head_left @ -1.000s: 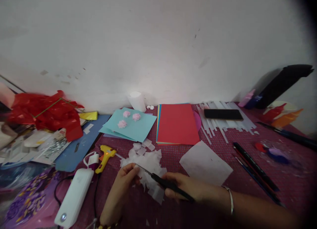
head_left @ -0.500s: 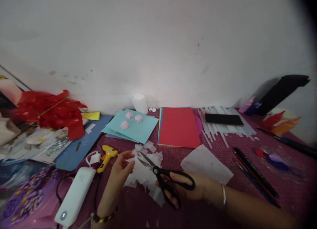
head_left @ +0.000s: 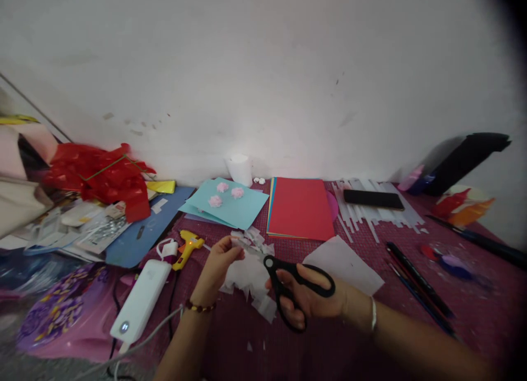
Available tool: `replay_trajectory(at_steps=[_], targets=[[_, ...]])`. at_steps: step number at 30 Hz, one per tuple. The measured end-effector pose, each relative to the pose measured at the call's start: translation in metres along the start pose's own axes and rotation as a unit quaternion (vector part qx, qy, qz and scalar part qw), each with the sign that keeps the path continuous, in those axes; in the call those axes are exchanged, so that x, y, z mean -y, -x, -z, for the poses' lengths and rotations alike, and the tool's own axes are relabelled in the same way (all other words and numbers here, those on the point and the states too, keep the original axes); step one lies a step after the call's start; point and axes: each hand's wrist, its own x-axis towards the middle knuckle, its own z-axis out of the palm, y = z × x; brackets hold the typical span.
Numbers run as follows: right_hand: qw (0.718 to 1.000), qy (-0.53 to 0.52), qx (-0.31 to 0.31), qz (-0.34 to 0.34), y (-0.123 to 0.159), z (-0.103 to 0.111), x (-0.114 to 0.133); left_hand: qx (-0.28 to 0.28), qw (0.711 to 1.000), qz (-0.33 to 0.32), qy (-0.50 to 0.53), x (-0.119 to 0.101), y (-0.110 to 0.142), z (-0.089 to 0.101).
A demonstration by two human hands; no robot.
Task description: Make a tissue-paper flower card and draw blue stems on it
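Whether left grip [head_left: 222, 256] is filled cannot be told; scissors [head_left: 273, 264], clasped by right grip [head_left: 317, 307], are pointed lengthwise toward ten o'clock.

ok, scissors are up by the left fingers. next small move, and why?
Probably ease the left hand slightly clear before closing the scissors: the right hand has their handles spread, and the blades point at the left fingertips. Too small to tell whether anything lies between the blades.
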Motion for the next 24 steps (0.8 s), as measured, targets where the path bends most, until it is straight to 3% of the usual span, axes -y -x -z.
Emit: replay_trajectory(at_steps=[4,7,10,13,15,18,21,24], targets=[[0.999,0.018,-0.035,0.02,0.027,-0.005,-0.002,-0.085,0.983,-0.049,-0.154,0.002,-0.003,0.022],[0.998,0.027,-0.059,0.028,0.043,-0.003,-0.012,-0.098,0.964,-0.078,-0.233,-0.001,0.013,0.028],[0.996,0.025,-0.067,0.046,0.057,-0.001,-0.024,-0.032,0.958,-0.082,-0.273,-0.004,0.042,0.02],[0.995,0.023,-0.07,0.065,0.071,-0.002,-0.037,0.081,0.947,-0.092,-0.296,-0.003,0.072,0.0],[0.994,0.026,-0.072,0.074,0.081,-0.003,-0.047,0.172,0.919,-0.12,-0.335,-0.002,0.087,-0.017],[0.993,0.024,-0.079,0.09,0.094,-0.004,-0.064,0.269,0.831,-0.172,-0.455,0.002,0.099,-0.044],[0.991,0.017,-0.089,0.1,0.108,-0.003,-0.08,0.285,0.75,-0.184,-0.567,0.009,0.1,-0.064],[0.989,0.011,-0.091,0.113,0.122,-0.002,-0.087,0.262,0.726,-0.179,-0.61,0.011,0.089,-0.067]])
